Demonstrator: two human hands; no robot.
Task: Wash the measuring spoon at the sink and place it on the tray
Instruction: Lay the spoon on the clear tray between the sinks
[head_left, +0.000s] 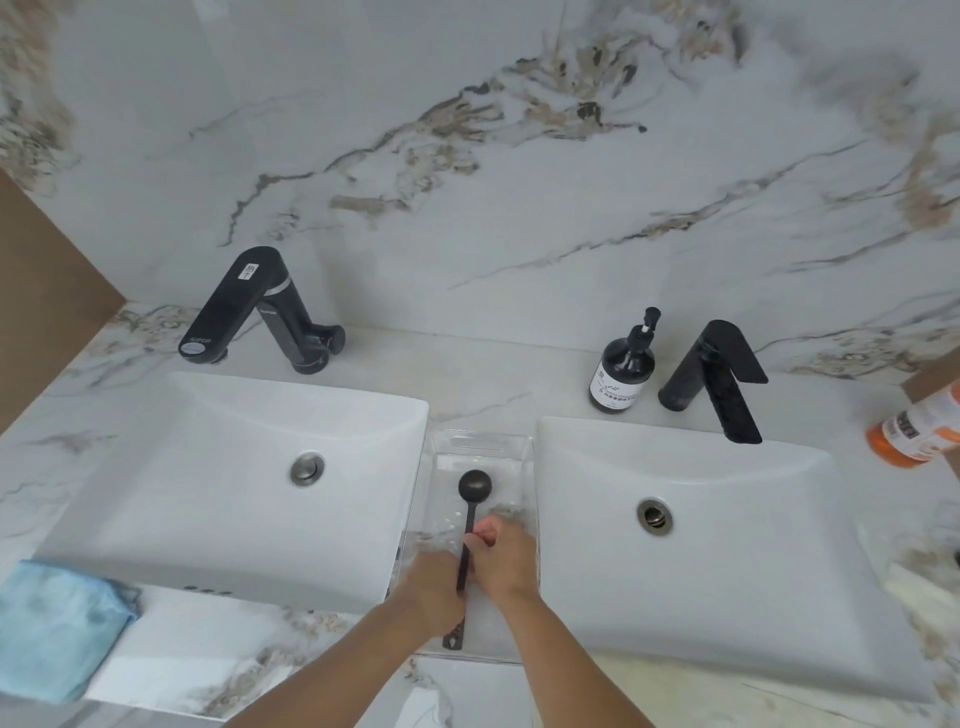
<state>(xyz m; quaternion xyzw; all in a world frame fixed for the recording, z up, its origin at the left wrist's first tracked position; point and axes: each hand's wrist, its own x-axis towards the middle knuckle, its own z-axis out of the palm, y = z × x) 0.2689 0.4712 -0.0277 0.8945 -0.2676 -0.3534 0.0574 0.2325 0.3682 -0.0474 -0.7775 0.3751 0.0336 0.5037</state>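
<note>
A black measuring spoon lies lengthwise in a clear plastic tray that stands on the counter between two white sinks. Its round bowl points away from me and its handle runs back toward me. My left hand and my right hand meet over the middle of the handle, fingers closed around it. The handle's end sticks out below my hands near the tray's front edge. The left sink and the right sink show no running water.
A black faucet stands behind the left sink, another black faucet behind the right one. A dark soap pump bottle stands beside it. A blue cloth lies front left. An orange and white bottle lies at the right edge.
</note>
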